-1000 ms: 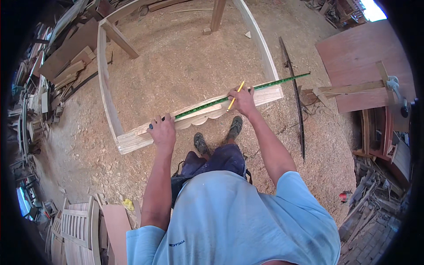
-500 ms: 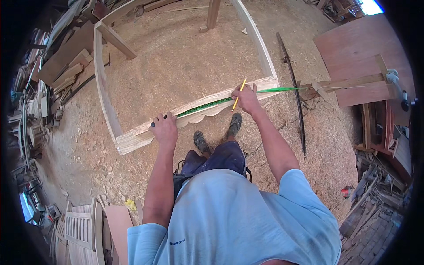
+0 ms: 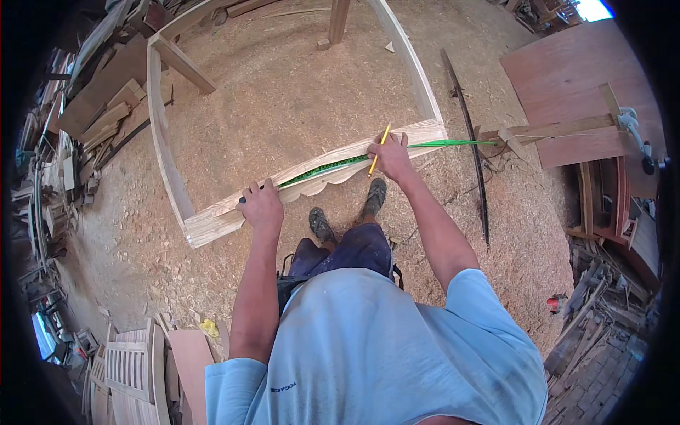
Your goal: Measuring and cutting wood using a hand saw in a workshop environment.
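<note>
Tape measure: green blade stretched between the two hands, lying over or along the front rail of a pale wooden frame; whether it touches the wood along its length, I cannot tell.
Blade's long axis: slantwise from lower left to upper right, roughly in line with the rail, bowing slightly between the hands.
Free end: points right, past the rail's right end, and crosses above a long dark bar in the view, narrowing to a thin strip.
Left hand: fingers closed around the dark tape case, near the rail's left part.
Right hand: fingers curled over the blade near the rail's right part, gripping a yellow pencil; how firmly it pinches the blade is hidden.
Pencil's direction: steeply across the blade, upper end leaning right.
Rail's near edge: scalloped between the hands.
Feet: sandals on the shaving-strewn ground.
</note>
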Demonstrator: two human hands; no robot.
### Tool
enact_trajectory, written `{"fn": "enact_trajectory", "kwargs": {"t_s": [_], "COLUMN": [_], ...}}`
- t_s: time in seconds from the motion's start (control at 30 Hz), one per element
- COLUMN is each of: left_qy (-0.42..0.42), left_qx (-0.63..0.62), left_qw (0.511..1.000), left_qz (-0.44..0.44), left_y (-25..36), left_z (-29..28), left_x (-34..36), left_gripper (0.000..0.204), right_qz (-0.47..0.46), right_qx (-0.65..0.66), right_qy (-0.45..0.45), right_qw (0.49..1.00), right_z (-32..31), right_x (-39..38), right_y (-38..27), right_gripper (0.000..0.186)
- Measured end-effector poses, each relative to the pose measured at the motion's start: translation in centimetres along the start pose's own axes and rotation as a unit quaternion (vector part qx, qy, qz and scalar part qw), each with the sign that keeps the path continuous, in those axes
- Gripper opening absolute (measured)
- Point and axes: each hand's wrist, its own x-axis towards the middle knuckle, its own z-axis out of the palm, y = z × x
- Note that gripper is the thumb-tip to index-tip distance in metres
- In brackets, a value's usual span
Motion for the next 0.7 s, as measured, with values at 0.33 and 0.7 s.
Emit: {"fn": "enact_trajectory", "kwargs": {"t_s": [0.33,0.7], "left_qy": [-0.009,0.009], "left_qx": [-0.004,0.005], "left_qw": [1.0,1.0], "left_qz": [-0.004,-0.005], "left_y": [-0.04,0.14], "left_z": [0.16,0.66], "left_x": [0.06,0.08], "left_gripper": [0.027,0.022], "right_qz": [0.007,0.029], "right_qx": [0.027,0.015], "right_qy": [-0.002,0.001], "right_qw": [1.0,0.999], "right_z": [-0.23,0.1], "right_x": [-0.3,0.04], "right_y": [-0.37,-0.64], "right_gripper": [0.015,0.013]}}
